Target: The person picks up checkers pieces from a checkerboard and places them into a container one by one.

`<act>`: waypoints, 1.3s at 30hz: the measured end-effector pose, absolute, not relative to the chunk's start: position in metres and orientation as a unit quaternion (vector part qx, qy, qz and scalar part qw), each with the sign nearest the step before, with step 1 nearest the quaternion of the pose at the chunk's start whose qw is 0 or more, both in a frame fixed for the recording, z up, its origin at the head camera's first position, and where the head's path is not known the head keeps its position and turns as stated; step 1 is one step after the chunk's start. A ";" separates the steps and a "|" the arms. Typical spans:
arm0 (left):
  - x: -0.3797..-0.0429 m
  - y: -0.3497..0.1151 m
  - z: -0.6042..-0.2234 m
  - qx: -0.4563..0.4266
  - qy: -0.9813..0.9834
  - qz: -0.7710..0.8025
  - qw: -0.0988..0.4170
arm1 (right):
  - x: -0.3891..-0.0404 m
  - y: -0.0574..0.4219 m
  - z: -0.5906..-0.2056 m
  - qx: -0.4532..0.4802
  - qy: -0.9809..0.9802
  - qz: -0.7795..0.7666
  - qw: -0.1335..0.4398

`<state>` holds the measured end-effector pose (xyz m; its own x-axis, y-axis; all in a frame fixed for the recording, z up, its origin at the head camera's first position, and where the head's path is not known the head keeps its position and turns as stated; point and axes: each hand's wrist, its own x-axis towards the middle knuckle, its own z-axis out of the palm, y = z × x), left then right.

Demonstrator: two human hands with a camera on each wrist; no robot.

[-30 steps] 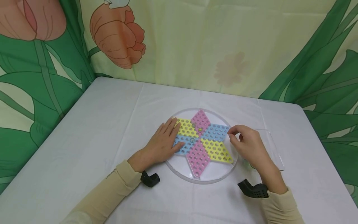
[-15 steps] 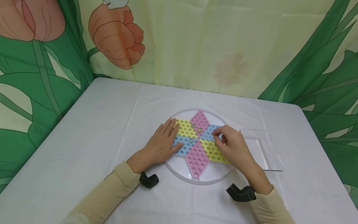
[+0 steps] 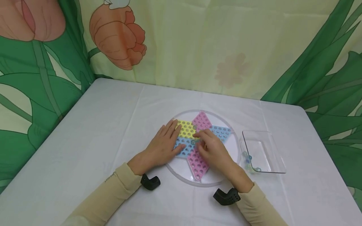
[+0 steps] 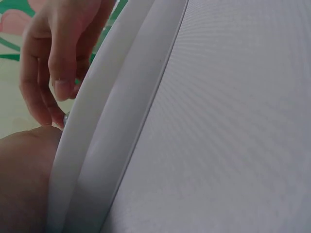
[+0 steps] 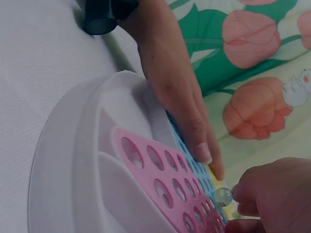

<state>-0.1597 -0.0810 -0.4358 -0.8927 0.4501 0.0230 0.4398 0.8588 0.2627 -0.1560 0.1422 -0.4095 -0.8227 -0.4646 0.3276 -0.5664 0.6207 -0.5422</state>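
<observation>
A round Chinese checkers board with a pink, yellow and blue star of holes lies on the white table. My left hand rests flat on its left side, with fingers spread over the yellow and blue points. Above the star's centre, my right hand has its thumb and index finger curled together. A clear glass marble shows at these fingertips in the right wrist view, and they seem to pinch it. One marble sits at the yellow part's inner edge. The right hand covers part of the centre.
Right of the board stands a clear plastic box with several marbles at its left side. White cloth covers the table. A flower-printed curtain hangs behind it.
My right hand has moved left from the board's right edge to the star's centre. The box and its marbles are now uncovered. My left hand has stayed in place.
</observation>
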 end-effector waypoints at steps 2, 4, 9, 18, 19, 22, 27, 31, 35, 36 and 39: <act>-0.159 -0.080 -0.435 0.232 0.963 0.131 0.022 | -0.155 0.141 -0.413 0.285 -0.898 0.326 0.074; -0.159 -0.080 -0.436 0.234 0.964 0.129 0.022 | -0.155 0.140 -0.417 0.286 -0.899 0.324 0.075; -0.159 -0.079 -0.436 0.236 0.964 0.124 0.017 | -0.156 0.139 -0.421 0.285 -0.900 0.319 0.082; -0.160 -0.080 -0.434 0.236 0.964 0.121 0.006 | -0.160 0.135 -0.427 0.294 -0.895 0.314 0.113; -0.160 -0.080 -0.434 0.235 0.964 0.122 0.006 | -0.160 0.135 -0.428 0.295 -0.896 0.313 0.116; -0.160 -0.079 -0.435 0.236 0.964 0.124 0.009 | -0.160 0.135 -0.428 0.294 -0.896 0.309 0.122; -0.160 -0.078 -0.435 0.235 0.964 0.121 0.009 | -0.159 0.135 -0.428 0.287 -0.899 0.306 0.126; -0.159 -0.077 -0.435 0.234 0.964 0.122 0.009 | -0.157 0.136 -0.427 0.282 -0.901 0.306 0.125; -0.159 -0.077 -0.436 0.237 0.964 0.124 0.011 | -0.155 0.136 -0.426 0.279 -0.901 0.307 0.125; -0.159 -0.077 -0.436 0.236 0.964 0.124 0.011 | -0.155 0.136 -0.426 0.279 -0.901 0.308 0.124; -0.158 -0.076 -0.436 0.235 0.964 0.126 0.009 | -0.154 0.136 -0.426 0.277 -0.902 0.310 0.119</act>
<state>-0.1583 -0.0765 -0.4360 -0.8897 0.4548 0.0406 0.4501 0.8583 0.2465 -0.1542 0.1360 -0.4260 -0.8183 -0.4256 0.3865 -0.5733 0.6539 -0.4937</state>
